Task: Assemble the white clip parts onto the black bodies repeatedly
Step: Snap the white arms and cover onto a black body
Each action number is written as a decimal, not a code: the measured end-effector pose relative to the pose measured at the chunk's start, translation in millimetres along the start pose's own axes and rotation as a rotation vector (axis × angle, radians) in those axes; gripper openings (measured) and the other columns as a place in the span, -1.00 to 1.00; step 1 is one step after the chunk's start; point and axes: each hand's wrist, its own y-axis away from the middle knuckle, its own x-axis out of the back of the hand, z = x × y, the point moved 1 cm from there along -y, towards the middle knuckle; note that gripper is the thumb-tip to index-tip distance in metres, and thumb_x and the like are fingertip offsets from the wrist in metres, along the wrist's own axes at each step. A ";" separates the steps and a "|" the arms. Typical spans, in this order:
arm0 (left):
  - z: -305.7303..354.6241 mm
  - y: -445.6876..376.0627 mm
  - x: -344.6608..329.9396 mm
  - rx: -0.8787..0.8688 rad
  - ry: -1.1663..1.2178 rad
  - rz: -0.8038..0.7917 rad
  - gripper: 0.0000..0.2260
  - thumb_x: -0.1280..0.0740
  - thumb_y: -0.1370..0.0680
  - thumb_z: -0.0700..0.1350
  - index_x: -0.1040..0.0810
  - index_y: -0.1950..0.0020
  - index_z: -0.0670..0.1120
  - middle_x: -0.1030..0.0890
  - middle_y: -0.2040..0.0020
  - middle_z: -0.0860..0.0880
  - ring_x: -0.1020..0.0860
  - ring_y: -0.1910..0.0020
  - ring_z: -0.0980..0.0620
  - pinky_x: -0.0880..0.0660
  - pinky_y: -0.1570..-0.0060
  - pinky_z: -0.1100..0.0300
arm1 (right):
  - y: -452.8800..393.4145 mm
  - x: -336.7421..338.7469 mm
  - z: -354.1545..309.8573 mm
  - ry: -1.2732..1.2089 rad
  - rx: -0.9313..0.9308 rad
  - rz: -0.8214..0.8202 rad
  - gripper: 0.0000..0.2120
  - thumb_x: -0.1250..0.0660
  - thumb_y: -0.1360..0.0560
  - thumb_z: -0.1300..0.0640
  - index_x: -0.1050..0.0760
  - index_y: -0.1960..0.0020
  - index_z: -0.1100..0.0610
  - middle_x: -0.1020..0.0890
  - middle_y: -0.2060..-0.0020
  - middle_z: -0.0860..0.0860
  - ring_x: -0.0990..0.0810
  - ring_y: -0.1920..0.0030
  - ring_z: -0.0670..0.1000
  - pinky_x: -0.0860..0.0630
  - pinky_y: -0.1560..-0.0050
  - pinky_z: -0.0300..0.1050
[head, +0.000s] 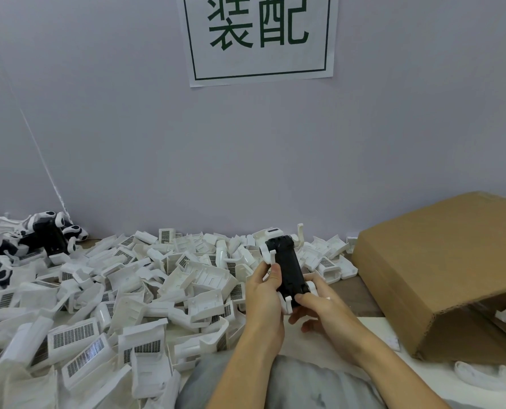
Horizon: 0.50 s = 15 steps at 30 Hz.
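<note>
item: black body [288, 268], long, matte, white clip parts [268, 252] fitted at corners. your left hand [265, 293] and right hand [319, 305] both gripping it, fingers curling round sides.

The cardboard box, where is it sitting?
The cardboard box lies tipped on its side at the right of the head view, beside the pile of white parts and the right hand.

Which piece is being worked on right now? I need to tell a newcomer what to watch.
Start at the cardboard box on the right, then look just left of it. Above the heap of white parts, the left hand and right hand grip one black body, the only black piece among them.
</note>
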 end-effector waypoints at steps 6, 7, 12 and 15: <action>-0.9 -2.3 0.7 0.021 0.014 0.014 -0.80 -0.21 -0.71 -0.15 -0.59 -0.13 -0.22 -0.64 0.09 -0.21 -0.59 0.10 -0.19 -0.49 0.17 0.00 | -0.2 0.4 1.6 0.003 0.011 -0.024 -0.60 -0.29 -0.31 0.03 -0.48 -0.14 0.02 -0.68 0.26 -0.04 -0.67 0.18 0.01 -0.47 0.15 -0.05; -1.3 -2.6 0.7 0.011 0.000 0.011 -0.80 -0.21 -0.70 -0.16 -0.59 -0.13 -0.22 -0.64 0.08 -0.21 -0.59 0.08 -0.19 -0.49 0.14 -0.02 | -0.8 0.4 1.6 -0.001 0.010 -0.023 -0.60 -0.29 -0.31 0.03 -0.48 -0.14 0.03 -0.67 0.28 -0.05 -0.67 0.18 0.01 -0.47 0.15 -0.05; -0.8 -2.9 0.3 -0.021 -0.043 -0.014 -0.81 -0.23 -0.70 -0.15 -0.60 -0.13 -0.20 -0.64 0.09 -0.21 -0.58 0.12 -0.19 -0.47 0.29 0.07 | -1.4 -0.2 -0.9 -0.046 -0.020 -0.020 -0.60 -0.29 -0.31 0.05 -0.46 -0.14 0.09 -0.65 0.33 -0.06 -0.65 0.22 0.05 -0.45 0.27 -0.10; -1.0 -3.4 0.1 -0.019 -0.037 -0.020 -0.80 -0.23 -0.70 -0.14 -0.60 -0.15 -0.22 -0.64 0.06 -0.22 -0.57 0.11 -0.19 -0.46 0.25 0.03 | -0.7 -0.2 -2.2 -0.072 -0.021 -0.009 -0.64 -0.34 -0.37 0.04 -0.46 -0.14 0.12 -0.65 0.30 -0.02 -0.65 0.23 0.07 -0.44 0.26 -0.08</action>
